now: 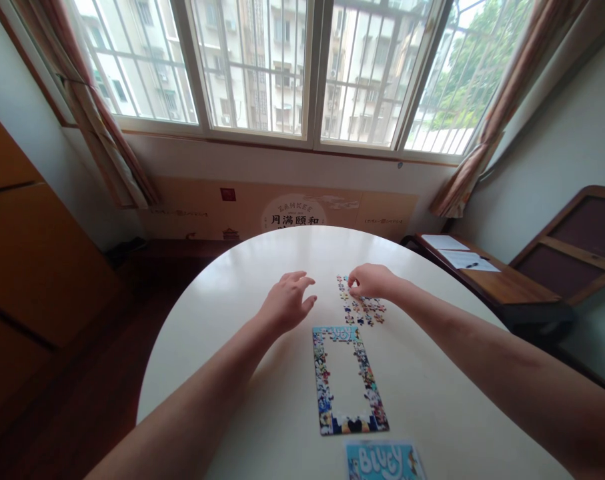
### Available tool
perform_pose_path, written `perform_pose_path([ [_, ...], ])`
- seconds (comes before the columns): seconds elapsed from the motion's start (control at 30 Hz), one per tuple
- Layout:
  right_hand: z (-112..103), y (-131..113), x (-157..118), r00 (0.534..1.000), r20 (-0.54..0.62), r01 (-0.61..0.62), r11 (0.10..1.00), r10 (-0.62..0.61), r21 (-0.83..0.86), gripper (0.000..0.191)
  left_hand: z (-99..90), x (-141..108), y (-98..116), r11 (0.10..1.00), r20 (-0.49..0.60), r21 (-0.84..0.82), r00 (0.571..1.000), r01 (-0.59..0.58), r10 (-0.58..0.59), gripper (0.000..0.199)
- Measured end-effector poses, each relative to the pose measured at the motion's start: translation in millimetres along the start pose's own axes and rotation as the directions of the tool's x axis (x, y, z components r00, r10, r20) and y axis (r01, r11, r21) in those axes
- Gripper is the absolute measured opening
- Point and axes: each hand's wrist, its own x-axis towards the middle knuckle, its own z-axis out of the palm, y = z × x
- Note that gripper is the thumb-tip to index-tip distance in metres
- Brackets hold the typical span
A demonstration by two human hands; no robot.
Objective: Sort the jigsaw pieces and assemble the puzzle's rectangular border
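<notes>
A jigsaw puzzle frame (pixel 323 390) lies on the white table, its border of pieces joined and its middle showing the table surface. Beyond it, loose jigsaw pieces (pixel 365 310) are spread in rows. My right hand (pixel 375 280) is at the far side of these pieces, thumb and forefinger pinched on a jigsaw piece that the fingers mostly hide. To the left of the loose pieces, my left hand (pixel 287 301) hovers over the table with its fingers apart and nothing in it. A blue Bluey box or card (pixel 383 460) is partly visible at the bottom edge.
The round white table (pixel 197 353) stands below a barred window (pixel 257 67). Off to the right, a wooden chair (pixel 525 287) bears papers (pixel 465 260) and a pen. An orange-brown cabinet (pixel 32 267) stands at the left, and a printed box panel (pixel 192 207) lies under the window.
</notes>
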Motion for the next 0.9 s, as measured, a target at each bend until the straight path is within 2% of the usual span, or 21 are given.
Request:
perform_pose_path([
  [0.23, 3.7, -0.2, -3.5, 0.997, -0.055, 0.048, 0.997, -0.052, -0.057, 0.025, 0.1, 0.0, -1.0, 1.0, 0.002, -0.013, 1.0, -0.009, 0.009, 0.034],
  [0.73, -7.8, 1.7, 3.0, 0.968, -0.028, 0.24, 0.949, -0.25, -0.206, 0.025, 2.4, -0.6, -2.6, 1.0, 0.027, -0.007, 1.0, -0.002, 0.003, 0.034],
  [0.9, -8.9, 0.1, 3.8, 0.961, -0.025, 0.263, 0.943, -0.274, -0.202, 0.025, 1.2, -1.3, -1.6, 1.0, 0.017, -0.009, 1.0, -0.005, 0.006, 0.033],
])
